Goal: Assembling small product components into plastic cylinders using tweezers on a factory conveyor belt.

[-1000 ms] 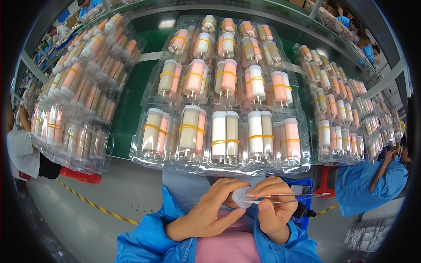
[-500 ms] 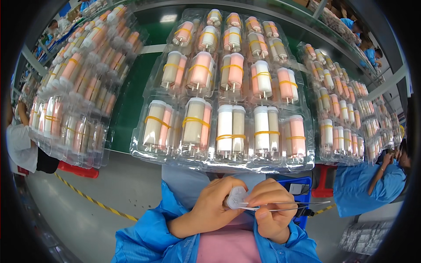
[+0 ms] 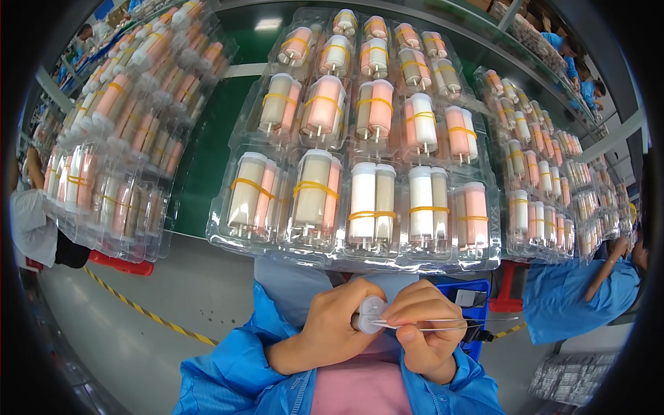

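Where I look down from the head view, left hand: the left hand [image 3: 321,328] is curled firmly around one translucent round piece [image 3: 372,313], smooth and frosted at its disc-shaped end; its body is mostly hidden by the fingers.
Right hand: I see the right hand [image 3: 432,351] pinched tight on one pair of tweezers [image 3: 487,320], slim, shiny and metallic, with two legs and tips at the disc.
Place of the piece: between both hands, in front of the pink shirt [image 3: 363,391] and just below the trays' near edge.
Middle trays: clear, glossy moulded plastic trays [image 3: 311,256] on a green table [image 3: 194,197].
Bundles: I count five bundles [image 3: 373,200] in the nearest row, five in the second, five in the third and at least four at the back.
Tubes: see-through cylinders with frosted caps, white stems below and pink, white or beige insides.
Bands: one yellow band [image 3: 372,215] around each front bundle.
Sides: one group of loaded trays left, another right; too crowded for me to count.
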